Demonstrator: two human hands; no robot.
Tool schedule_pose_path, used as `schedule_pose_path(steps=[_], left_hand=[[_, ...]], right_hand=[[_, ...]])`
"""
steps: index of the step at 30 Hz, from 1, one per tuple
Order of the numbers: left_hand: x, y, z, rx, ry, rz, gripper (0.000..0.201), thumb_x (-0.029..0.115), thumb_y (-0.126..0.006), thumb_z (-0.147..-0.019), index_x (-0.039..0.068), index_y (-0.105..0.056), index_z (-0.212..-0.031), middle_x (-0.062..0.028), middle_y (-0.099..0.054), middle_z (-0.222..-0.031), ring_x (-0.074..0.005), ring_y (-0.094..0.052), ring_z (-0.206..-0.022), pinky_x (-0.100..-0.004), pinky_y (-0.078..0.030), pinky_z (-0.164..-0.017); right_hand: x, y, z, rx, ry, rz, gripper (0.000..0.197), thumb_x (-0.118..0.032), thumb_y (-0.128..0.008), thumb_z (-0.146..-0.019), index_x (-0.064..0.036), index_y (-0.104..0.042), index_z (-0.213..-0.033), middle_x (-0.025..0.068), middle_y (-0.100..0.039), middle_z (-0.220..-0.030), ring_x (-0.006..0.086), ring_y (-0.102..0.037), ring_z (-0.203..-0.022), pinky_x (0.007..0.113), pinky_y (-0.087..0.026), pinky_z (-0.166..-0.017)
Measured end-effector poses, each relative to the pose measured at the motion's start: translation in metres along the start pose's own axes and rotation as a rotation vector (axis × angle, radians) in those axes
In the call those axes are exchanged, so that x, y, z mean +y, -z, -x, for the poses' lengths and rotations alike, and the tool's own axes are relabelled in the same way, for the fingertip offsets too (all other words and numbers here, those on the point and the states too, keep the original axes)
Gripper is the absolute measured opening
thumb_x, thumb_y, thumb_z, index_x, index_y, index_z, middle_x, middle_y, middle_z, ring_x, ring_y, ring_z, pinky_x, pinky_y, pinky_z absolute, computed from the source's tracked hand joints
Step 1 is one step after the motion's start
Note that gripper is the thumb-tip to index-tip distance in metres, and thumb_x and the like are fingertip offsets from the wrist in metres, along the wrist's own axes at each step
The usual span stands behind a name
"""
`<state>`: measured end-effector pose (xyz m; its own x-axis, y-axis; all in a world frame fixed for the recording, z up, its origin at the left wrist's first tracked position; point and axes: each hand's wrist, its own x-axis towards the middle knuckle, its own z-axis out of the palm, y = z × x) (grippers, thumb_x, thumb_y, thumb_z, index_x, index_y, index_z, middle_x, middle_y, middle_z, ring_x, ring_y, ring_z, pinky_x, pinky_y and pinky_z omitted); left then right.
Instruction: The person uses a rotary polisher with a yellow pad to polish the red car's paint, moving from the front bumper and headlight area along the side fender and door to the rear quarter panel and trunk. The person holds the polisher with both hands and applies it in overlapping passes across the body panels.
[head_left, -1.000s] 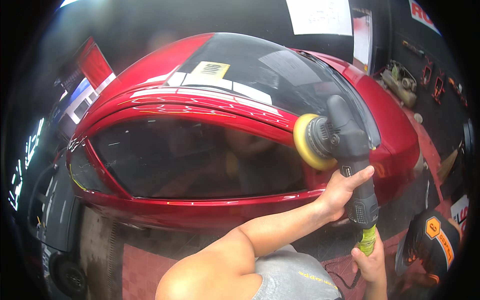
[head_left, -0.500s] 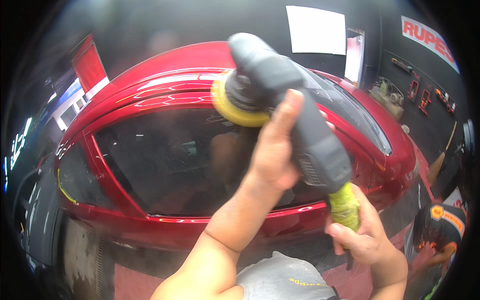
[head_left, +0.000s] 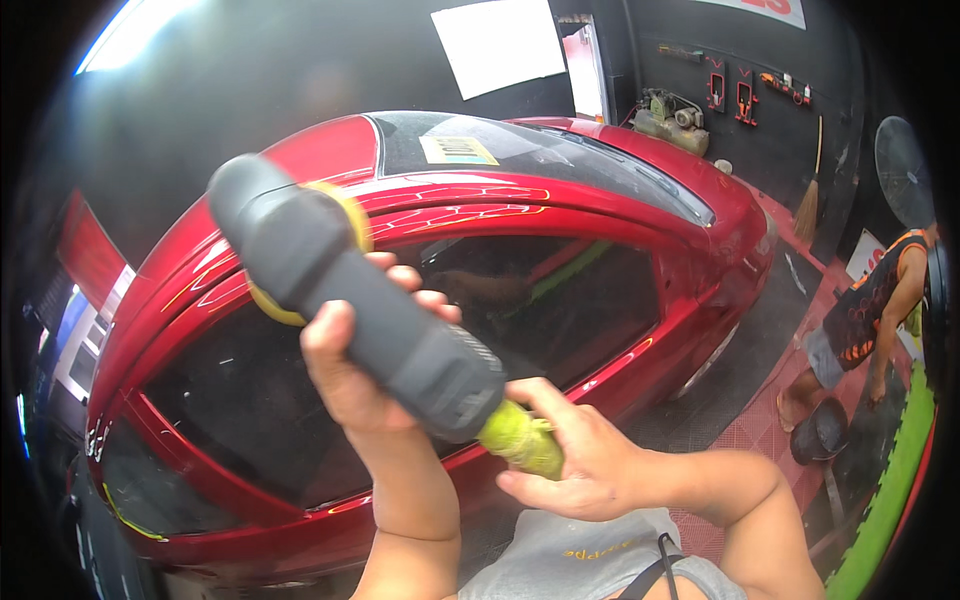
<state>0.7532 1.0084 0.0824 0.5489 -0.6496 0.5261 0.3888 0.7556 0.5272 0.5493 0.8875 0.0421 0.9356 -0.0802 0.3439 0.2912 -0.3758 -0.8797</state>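
My left hand (head_left: pixel 352 375) is wrapped round the dark body of a polisher (head_left: pixel 375 315), its fingertips showing over the far side. At the tool's rear end, my right hand (head_left: pixel 590 455) grips a tail bound in yellow-green wrap (head_left: pixel 525 440), thumb below and fingers above. A yellow round pad (head_left: pixel 352 212) shows behind the polisher's head, partly hidden by it. Both lie in front of the side of a red car (head_left: pixel 325 155), over its roof edge and dark side window (head_left: pixel 540 290). I cannot tell whether the pad touches the paint.
At the right, a person (head_left: pixel 870 310) bends near a black bucket (head_left: pixel 820 432) and a green strip (head_left: pixel 885 480). Beyond the car stand a compressor (head_left: pixel 672 122), a broom (head_left: pixel 810 205) and wall-hung tools (head_left: pixel 745 95). A fan (head_left: pixel 903 170) is at the far right.
The polisher has moved left, toward the rear of the car, and tilted further over, with both hands still on it. The view has swung right, bringing more of the other person into sight.
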Motion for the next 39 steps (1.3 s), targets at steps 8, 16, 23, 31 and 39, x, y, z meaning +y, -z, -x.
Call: schedule_pose_path(steps=[8, 16, 23, 31, 39], left_hand=[[-0.179, -0.019, -0.029, 0.011, 0.439, -0.258, 0.051, 0.022, -0.087, -0.084, -0.001, -0.066, -0.124, -0.0135, -0.074, -0.107, -0.0267, -0.078, -0.095, -0.0437, -0.065, -0.086], [-0.302, -0.033, -0.041, -0.001, 0.626, -0.327, 0.047, 0.022, -0.088, -0.083, 0.008, -0.064, -0.121, -0.0017, -0.066, -0.101, -0.0129, -0.064, -0.09, -0.0336, -0.055, -0.084], [-0.254, -0.019, -0.029, 0.008, 0.517, -0.28, 0.039, 0.018, -0.088, -0.087, 0.006, -0.067, -0.117, -0.0036, -0.071, -0.102, -0.0135, -0.07, -0.091, -0.0323, -0.058, -0.083], [-0.097, 0.003, 0.004, 0.015, 0.374, -0.223, 0.061, 0.018, -0.081, -0.085, -0.001, -0.057, -0.138, -0.018, -0.072, -0.118, -0.0324, -0.077, -0.104, -0.0486, -0.064, -0.093], [0.023, 0.025, 0.044, 0.023, -0.034, 0.011, 0.066, 0.033, -0.072, -0.085, 0.001, -0.053, -0.139, -0.0178, -0.067, -0.118, -0.0375, -0.073, -0.106, -0.0547, -0.061, -0.099]], right_hand=[[0.095, 0.049, 0.075, 0.384, -0.447, -0.399, 0.042, -0.008, -0.075, -0.099, -0.0069, -0.046, -0.131, 0.005, -0.064, -0.082, 0.0126, -0.061, -0.055, 0.03, -0.05, -0.049], [0.165, 0.074, 0.138, 0.647, -0.42, -0.611, 0.019, -0.013, -0.066, -0.105, -0.0012, -0.053, -0.112, 0.0086, -0.062, -0.069, 0.0182, -0.062, -0.051, 0.032, -0.055, -0.049], [0.136, 0.074, 0.117, 0.49, -0.431, -0.428, 0.023, -0.007, -0.069, -0.101, -0.0016, -0.052, -0.116, 0.0071, -0.062, -0.073, 0.016, -0.063, -0.054, 0.03, -0.053, -0.05], [0.066, 0.008, 0.043, 0.209, -0.352, -0.271, 0.066, -0.012, -0.079, -0.095, -0.0015, -0.043, -0.15, 0.0125, -0.07, -0.117, 0.0233, -0.071, -0.102, 0.04, -0.057, -0.093], [0.002, -0.045, -0.014, -0.043, -0.02, -0.012, 0.103, -0.023, -0.078, -0.101, -0.0043, -0.007, -0.173, 0.0301, -0.071, -0.131, 0.0481, -0.073, -0.119, 0.047, -0.057, -0.103]])
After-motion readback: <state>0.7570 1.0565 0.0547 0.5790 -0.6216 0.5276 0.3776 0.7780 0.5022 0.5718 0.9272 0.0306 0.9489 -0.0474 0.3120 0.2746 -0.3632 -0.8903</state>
